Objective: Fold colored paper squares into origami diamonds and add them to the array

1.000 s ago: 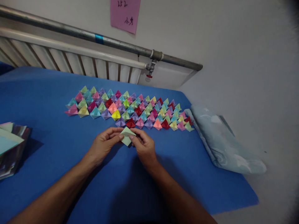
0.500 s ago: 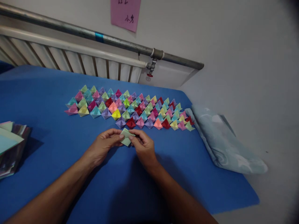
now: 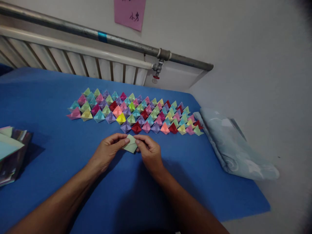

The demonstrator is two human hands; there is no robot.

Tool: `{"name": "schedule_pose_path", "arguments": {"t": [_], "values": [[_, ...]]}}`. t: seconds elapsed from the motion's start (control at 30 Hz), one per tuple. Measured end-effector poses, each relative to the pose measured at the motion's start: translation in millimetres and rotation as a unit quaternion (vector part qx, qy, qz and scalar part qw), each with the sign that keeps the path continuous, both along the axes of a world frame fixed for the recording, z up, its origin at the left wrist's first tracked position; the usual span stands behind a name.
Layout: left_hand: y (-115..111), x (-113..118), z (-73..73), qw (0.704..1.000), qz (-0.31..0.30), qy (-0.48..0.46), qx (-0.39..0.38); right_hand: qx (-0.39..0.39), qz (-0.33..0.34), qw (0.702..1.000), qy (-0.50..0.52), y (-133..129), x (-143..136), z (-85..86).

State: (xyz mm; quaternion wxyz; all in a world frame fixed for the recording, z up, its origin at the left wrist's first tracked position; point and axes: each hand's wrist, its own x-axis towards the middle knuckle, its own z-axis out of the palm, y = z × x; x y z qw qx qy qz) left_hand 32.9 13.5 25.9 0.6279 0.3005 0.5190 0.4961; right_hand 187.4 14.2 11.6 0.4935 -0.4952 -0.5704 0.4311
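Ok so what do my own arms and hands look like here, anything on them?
Your left hand and right hand are both ungloved, with no rings visible. The left forearm and right forearm are bare to the picture's edge: no sleeve, watch, bracelet or marking that I can make out.

Blue surface (image 3: 80, 146): three groups on it

Folded paper pieces (image 3: 136, 113), many colours, close together in rows at 12 o'clock; rows end just beside folded pale cloth (image 3: 224, 146) at 3 o'clock. Pile topped with paper sheets (image 3: 11, 148) at 9 o'clock, well apart from rows
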Motion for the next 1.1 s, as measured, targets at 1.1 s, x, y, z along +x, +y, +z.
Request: {"name": "schedule_pose_path", "arguments": {"t": [1.1], "values": [[-5.7, 3.0, -2.5, 0.999, 0.022, 0.009, 0.023, -0.132, 0.066, 0.988, 0.054, -0.4, -4.4, 6.4]]}}
